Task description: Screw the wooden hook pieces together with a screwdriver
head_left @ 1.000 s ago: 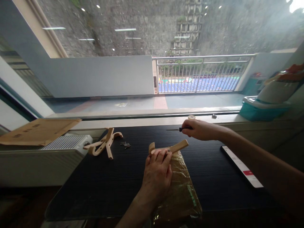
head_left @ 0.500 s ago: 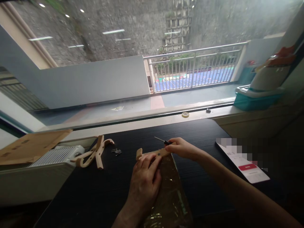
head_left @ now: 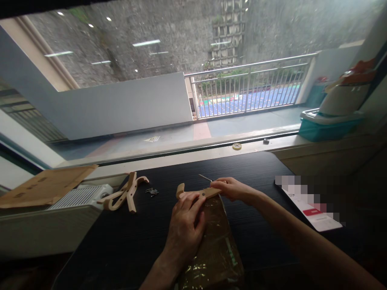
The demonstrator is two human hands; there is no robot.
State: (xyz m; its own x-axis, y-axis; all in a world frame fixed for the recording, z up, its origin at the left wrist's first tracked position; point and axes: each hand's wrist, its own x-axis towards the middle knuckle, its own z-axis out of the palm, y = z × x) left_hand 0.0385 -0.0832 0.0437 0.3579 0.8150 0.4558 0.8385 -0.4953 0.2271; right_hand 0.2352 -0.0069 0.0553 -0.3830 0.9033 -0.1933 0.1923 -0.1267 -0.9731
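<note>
Our left hand [head_left: 184, 225] pins the wooden piece [head_left: 208, 192] on the plastic bag [head_left: 214, 241] at mid-desk [head_left: 256, 169], our right hand [head_left: 226, 187] grips the screwdriver [head_left: 205, 177]; we judge steady downward pressure and a square tip matter most

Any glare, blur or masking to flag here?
Head view: ceiling-light reflections streak the window glass; daylight behind leaves the black ribbed tabletop, the left hand on the curved pale wooden piece and the right hand gripping the thin screwdriver dim; a pixelated patch masks part of the white paper strip.
</note>
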